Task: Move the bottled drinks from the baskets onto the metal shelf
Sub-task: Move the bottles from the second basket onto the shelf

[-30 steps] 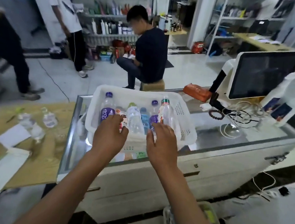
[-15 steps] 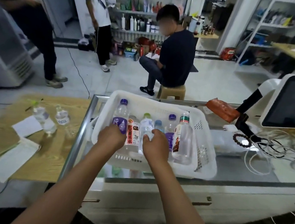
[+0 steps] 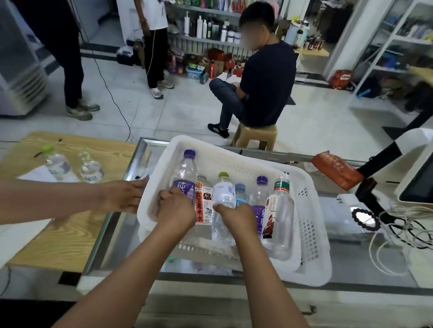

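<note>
Barely begun, by the look of it: six bottles stand upright in the white basket [image 3: 310, 210] on the glass tabletop [image 3: 360, 268], near its left edge. The left hand [image 3: 176, 208] curls round the purple-capped bottle [image 3: 185, 176], the right hand [image 3: 239, 217] round the green-capped bottle [image 3: 224, 192]. Most are clear plastic with coloured caps and labels.
</note>
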